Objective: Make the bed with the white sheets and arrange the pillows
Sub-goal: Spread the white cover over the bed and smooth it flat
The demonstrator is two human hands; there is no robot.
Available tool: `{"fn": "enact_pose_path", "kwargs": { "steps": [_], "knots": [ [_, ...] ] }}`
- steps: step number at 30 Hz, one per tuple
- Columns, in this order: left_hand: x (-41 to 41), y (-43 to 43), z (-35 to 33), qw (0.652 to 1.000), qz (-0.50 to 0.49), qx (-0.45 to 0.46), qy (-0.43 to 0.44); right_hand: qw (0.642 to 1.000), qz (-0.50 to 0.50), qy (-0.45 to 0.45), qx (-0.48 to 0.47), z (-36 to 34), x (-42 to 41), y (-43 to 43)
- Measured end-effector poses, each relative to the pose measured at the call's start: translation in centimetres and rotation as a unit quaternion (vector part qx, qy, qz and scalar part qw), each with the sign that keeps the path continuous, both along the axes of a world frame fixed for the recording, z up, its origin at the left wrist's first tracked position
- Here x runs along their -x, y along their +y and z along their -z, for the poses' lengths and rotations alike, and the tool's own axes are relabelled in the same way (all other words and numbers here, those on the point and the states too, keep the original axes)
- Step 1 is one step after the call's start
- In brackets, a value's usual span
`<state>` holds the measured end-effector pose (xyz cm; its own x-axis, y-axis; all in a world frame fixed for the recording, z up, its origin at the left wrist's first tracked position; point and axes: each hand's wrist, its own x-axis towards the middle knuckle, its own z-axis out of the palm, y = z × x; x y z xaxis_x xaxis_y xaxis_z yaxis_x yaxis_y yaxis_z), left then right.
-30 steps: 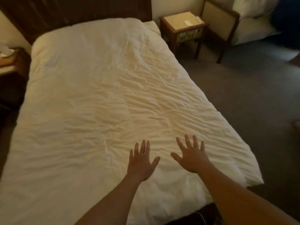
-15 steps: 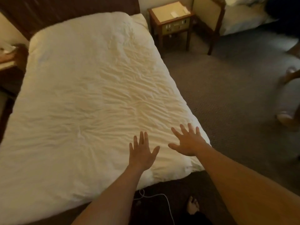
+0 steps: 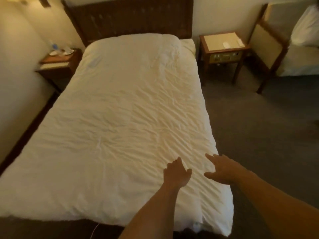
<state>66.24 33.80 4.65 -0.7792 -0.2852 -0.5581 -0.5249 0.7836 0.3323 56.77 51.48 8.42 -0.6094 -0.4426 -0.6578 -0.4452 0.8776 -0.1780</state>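
A: how's the bed point(image 3: 131, 16) going?
B: white sheet point(image 3: 129, 109) is covering it, looking wrinkly. 1 pillow point(image 3: 305, 26) is sitting on the chair point(image 3: 269, 42), waiting for arranging. left hand point(image 3: 177, 171) and right hand point(image 3: 222, 169) are pressing flat near the foot, fingers straight, gripping nothing.

I see the bed point(image 3: 34, 126), dark wooden headboard point(image 3: 129, 18) at its far end, carrying a wrinkled white sheet point(image 3: 129, 109) spread over its whole top, with a pillow point(image 3: 188, 44) edge peeking out at the far right corner.
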Motion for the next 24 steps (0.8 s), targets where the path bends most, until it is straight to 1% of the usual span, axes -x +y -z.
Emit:
{"fn": "enact_pose_path", "kwargs": {
  "steps": [4, 11, 16, 20, 24],
  "knots": [
    [4.1, 1.0, 0.0, 0.999, -0.033, -0.017, 0.003, 1.000, -0.014, 0.003, -0.003, 0.7, 5.8, 0.3],
    [8.2, 2.8, 2.5, 0.985, -0.173, -0.015, -0.018, 0.993, -0.114, -0.008, 0.012, 2.0, 14.2, -1.0],
    [10.3, 7.1, 3.0, 0.949, -0.314, 0.005, -0.004, 0.970, -0.240, -0.040, 0.017, 3.6, 19.8, -1.7],
    [9.8, 12.9, 3.1, 0.905, -0.426, 0.001, -0.017, 0.929, -0.368, -0.047, -0.019, 4.2, 22.1, -0.9],
    [9.3, 17.8, 3.0, 0.870, -0.493, 0.004, -0.017, 0.894, -0.445, -0.040, -0.027, 4.4, 22.7, -1.4]
  ]
}}
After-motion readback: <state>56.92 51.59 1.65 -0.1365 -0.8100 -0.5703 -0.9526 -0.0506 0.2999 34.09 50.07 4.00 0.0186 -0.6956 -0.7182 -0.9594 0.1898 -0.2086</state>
